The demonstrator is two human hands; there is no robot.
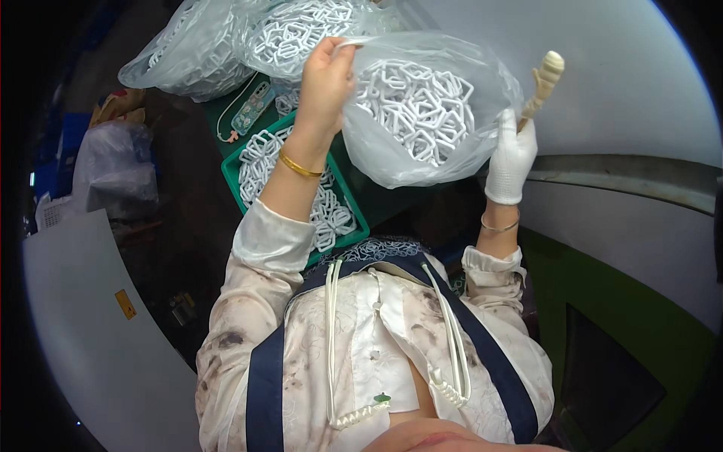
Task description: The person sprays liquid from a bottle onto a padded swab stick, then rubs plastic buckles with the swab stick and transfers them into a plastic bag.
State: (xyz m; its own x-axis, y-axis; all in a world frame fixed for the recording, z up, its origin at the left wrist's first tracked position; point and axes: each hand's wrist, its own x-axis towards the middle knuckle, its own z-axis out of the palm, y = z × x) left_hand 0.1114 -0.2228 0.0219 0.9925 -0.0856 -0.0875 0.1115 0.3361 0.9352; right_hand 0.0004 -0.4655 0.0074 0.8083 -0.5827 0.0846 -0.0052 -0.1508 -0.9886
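Note:
A clear plastic bag [403, 172] hangs open in front of me, filled with white angular plastic loops [418, 105]. My bare left hand [325, 87] pinches its rim at the upper left. On the opposite side my right hand [514, 160], in a white knit glove, is closed on the bag's right edge. A tool with a cream wrapped handle [546, 75] sticks up from that same hand; its lower end is hidden. Below my left forearm, a green tray [360, 230] holds more of the white loops.
Two more clear bags of white loops, one at the far left [197, 56] and one beside it [301, 34], stand at the back. A phone in a patterned case [254, 108] with a cord lies near the tray. Grey machine panels [83, 301] flank me on both sides.

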